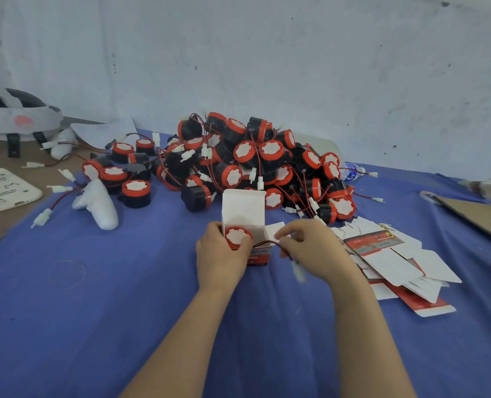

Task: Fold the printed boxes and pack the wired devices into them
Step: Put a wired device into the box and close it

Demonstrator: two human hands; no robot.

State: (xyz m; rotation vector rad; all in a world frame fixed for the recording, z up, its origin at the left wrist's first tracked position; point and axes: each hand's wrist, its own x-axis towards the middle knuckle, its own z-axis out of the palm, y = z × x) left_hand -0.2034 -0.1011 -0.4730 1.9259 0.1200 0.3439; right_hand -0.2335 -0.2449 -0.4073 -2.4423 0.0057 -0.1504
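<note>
**Device face-up in the open box, wire trailing out to the right**

The box (244, 214) stood upright on the blue-covered worktop (95, 311). Its long axis was vertical, its mouth pointed up, and its white lid flap was raised at the far side. 1 device (236, 236) sat in the mouth, its red-rimmed white face tilted up toward the camera. The left hand (219, 254) wrapped its grip round the box's left wall, fingers curled at the near rim beside the device.

Just right of the box, the right hand (310, 248) held a narrow pinching grip on the device's red-and-black wire (270, 243). The wire ran out over the box's right side and drooped toward the camera. The white connector (298, 272) at its end was a motion blur with no readable shape.

The box's red printed front was mostly hidden by the left hand, and the print was too small to read. How deep the device sat could not be told.

Behind the box lay the pile of devices (252, 162), their red caps pointing every way and their wires tangled. Right of the box lay overlapping flat boxes (390, 254), the lowest partly covered. Left of the box lay a white controller (97, 205). Far left and behind it, a headset (14, 116) was cut off by the frame edge.
</note>
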